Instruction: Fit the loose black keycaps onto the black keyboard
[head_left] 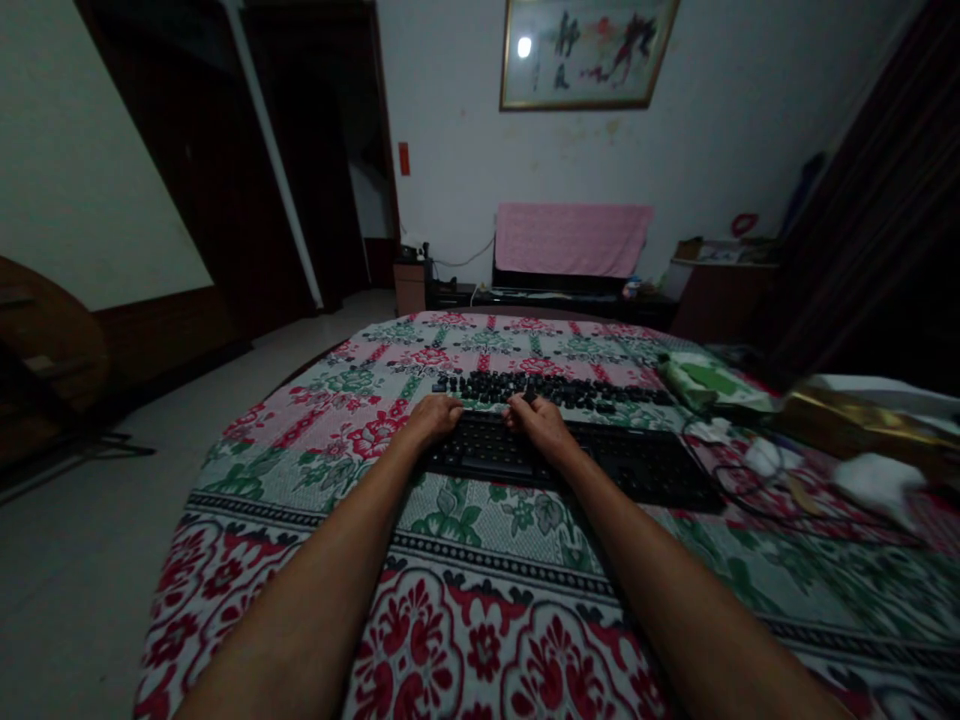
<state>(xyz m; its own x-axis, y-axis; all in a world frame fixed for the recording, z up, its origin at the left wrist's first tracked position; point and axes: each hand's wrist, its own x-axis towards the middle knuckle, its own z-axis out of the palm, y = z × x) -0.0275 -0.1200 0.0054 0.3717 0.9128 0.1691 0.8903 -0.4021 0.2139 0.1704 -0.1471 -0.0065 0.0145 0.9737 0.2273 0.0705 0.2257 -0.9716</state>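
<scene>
While the black keyboard (645, 465) is laid on the surface (487, 545) near loose keys (480, 384), the fingers (454, 408) of the left hand (433, 415) are curled at its corner and those of the right hand (538, 424) are bunched above it; what is gripped cannot be told. Likely light and stiff, it is best held by its edges.

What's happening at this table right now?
A person has both bare hands at a black keyboard on the flowered tablecloth. The left hand is at its far left corner; the right hand is over its far edge, fingers curled, but what it grips is unclear. Loose black keys lie spread just beyond.
</scene>
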